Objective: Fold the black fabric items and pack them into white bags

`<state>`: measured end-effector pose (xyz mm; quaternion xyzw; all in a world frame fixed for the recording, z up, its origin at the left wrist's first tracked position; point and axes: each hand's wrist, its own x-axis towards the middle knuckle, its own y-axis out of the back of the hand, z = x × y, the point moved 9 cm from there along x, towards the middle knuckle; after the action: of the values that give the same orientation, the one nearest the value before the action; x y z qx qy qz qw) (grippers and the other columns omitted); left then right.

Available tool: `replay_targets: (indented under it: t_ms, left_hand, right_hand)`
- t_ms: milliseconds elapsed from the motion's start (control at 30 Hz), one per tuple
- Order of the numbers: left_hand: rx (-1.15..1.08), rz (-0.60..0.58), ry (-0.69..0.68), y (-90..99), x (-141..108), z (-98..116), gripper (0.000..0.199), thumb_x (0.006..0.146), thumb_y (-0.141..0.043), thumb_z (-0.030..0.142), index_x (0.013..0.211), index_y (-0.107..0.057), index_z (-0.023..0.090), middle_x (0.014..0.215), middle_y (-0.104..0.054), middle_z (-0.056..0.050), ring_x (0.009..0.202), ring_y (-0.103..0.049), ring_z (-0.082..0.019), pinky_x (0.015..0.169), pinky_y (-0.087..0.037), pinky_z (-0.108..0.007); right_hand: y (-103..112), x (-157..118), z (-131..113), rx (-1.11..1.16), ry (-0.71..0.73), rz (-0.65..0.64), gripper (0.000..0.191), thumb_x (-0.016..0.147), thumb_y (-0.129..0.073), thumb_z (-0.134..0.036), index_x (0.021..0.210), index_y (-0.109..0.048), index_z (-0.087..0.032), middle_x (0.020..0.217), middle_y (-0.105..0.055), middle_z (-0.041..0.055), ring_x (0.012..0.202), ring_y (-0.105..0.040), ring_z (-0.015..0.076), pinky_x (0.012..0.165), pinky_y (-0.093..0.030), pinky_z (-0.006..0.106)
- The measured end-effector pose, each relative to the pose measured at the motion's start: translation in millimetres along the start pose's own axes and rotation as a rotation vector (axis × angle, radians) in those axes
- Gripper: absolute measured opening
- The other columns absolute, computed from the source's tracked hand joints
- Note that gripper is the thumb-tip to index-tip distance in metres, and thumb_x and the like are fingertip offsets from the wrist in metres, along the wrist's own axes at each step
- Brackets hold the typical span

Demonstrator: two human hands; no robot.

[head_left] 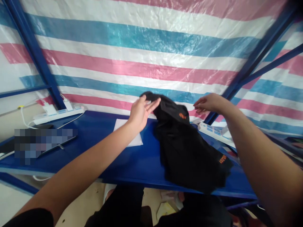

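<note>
A black garment (pixel 187 151) with small orange lettering spreads over the right half of the blue table, one corner hanging over the front edge. Its far end rises in a bunched fold beside my left hand (pixel 140 112). That hand has its fingers stretched out and apart from the thumb, with black cloth showing behind the gap; I cannot tell whether the cloth is gripped. My right hand (pixel 207 103) hovers to the right of the garment's raised end, clear of it. Its fingers are loosely bent, with nothing visible in them.
White paper (pixel 134 141) lies under my left forearm on the blue table (pixel 92 126). Power strips stand at the back left (pixel 59 115) and right (pixel 215 132), with white cables. A blurred-out item sits at left. Blue frame posts and a striped sheet (pixel 151 56) enclose the back.
</note>
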<state>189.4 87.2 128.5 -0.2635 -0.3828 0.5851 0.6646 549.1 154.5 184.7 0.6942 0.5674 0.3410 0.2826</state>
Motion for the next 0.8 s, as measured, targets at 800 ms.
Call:
replay_targets:
  t_ms: [800]
  left_hand:
    - [-0.1, 0.273, 0.576, 21.3, -173, -105, 0.03, 0.104, -0.06, 0.012, 0.131, -0.05, 0.019, 0.129, -0.074, -0.016, 0.106, -0.083, -0.031, 0.11, -0.063, -0.052]
  right_hand:
    - [-14, -75, 29, 0.046, 0.145, 0.052, 0.049, 0.091, -0.08, -0.05, 0.132, -0.077, -0.024, 0.121, -0.083, 0.012, 0.106, -0.079, 0.0312, 0.095, -0.064, 0.043]
